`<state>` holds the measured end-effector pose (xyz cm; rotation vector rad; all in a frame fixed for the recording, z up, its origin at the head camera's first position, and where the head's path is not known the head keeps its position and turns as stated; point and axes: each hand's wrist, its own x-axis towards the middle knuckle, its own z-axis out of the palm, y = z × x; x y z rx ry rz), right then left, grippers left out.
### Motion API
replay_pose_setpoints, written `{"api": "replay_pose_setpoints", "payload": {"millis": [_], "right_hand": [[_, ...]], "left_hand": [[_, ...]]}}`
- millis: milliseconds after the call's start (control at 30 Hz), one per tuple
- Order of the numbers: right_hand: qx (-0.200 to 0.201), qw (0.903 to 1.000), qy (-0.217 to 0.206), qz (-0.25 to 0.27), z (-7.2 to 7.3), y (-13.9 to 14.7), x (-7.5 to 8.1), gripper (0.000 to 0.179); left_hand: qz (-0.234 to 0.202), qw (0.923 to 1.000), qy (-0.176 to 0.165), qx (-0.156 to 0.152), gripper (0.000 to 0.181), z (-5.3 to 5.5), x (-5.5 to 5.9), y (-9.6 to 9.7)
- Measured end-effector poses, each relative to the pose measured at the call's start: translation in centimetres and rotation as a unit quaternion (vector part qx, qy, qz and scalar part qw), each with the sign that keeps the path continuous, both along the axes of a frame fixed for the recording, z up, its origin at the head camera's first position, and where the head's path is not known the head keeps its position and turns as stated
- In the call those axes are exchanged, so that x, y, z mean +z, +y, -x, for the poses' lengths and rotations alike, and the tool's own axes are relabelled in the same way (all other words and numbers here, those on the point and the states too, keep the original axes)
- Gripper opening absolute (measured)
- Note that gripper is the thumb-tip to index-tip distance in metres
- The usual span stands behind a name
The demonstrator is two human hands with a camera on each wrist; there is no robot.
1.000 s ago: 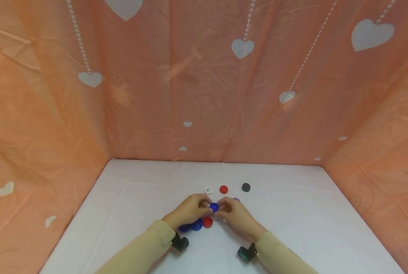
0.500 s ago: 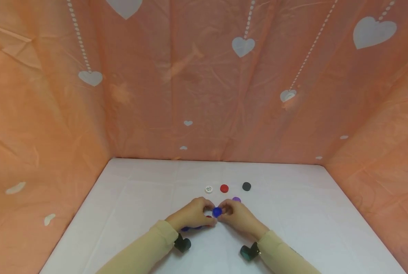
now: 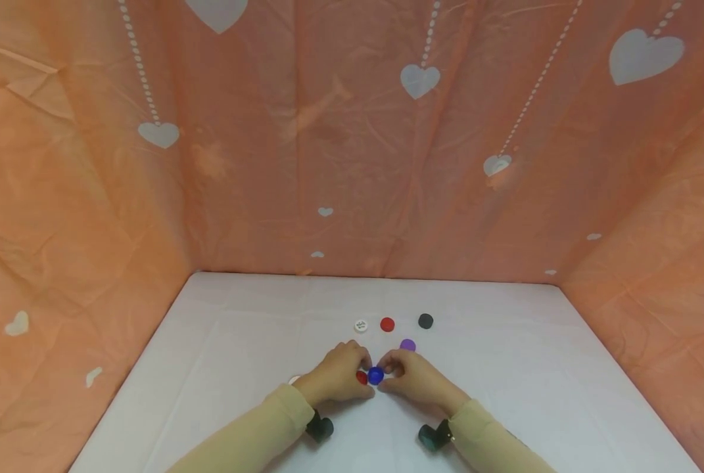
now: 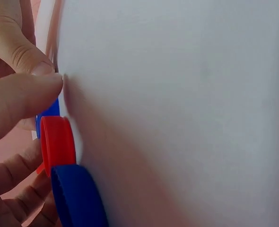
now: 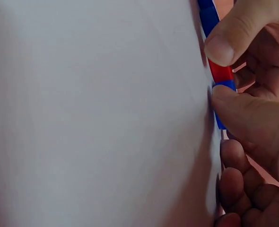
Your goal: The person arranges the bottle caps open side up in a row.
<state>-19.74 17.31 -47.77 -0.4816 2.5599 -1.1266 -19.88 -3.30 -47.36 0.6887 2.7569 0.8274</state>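
Both hands meet low over the white table in the head view. My left hand (image 3: 341,373) curls its thumb and fingers round a red bottle cap (image 3: 361,378). My right hand (image 3: 418,378) pinches a blue bottle cap (image 3: 375,376) right beside the red one. In the left wrist view the red cap (image 4: 59,146) stands in a row between that blue cap (image 4: 48,113) and a larger blue cap (image 4: 80,198). The right wrist view has my right thumb (image 5: 246,109) over the blue cap's edge, while my left thumb partly covers the red cap (image 5: 221,71).
Beyond the hands lie a white cap with print (image 3: 360,326), a red cap (image 3: 387,324), a black cap (image 3: 425,321) and a purple cap (image 3: 407,345). A white disc (image 3: 294,379) peeks out by the left wrist. Orange curtains bound the white table (image 3: 239,315).
Both hands have shifted slightly toward the body. The blue cap came down with the right hand to lie beside the red cap. Blue caps near the left wrist are now hidden; the purple cap is uncovered.
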Motion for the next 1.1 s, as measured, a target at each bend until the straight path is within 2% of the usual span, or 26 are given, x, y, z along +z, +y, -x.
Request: {"api": "replay_pose_setpoints", "payload": {"millis": [200,667,1100], "right_hand": [[-0.002,1.0,-0.004,-0.004,-0.39,-0.15,0.21,0.023],[0.004,1.0,0.004,0.004,-0.16,-0.15,-0.5,0.025],[0.009,0.9999,0.012,0.0,-0.2,-0.15,-0.23,0.025]], "left_hand": [[0.0,0.9999,0.013,-0.001,0.028,-0.2,-0.02,0.09],[0.002,0.9998,0.019,0.007,0.027,-0.52,-0.08,0.16],[0.008,0.9997,0.02,0.009,0.027,-0.55,-0.05,0.27]]}}
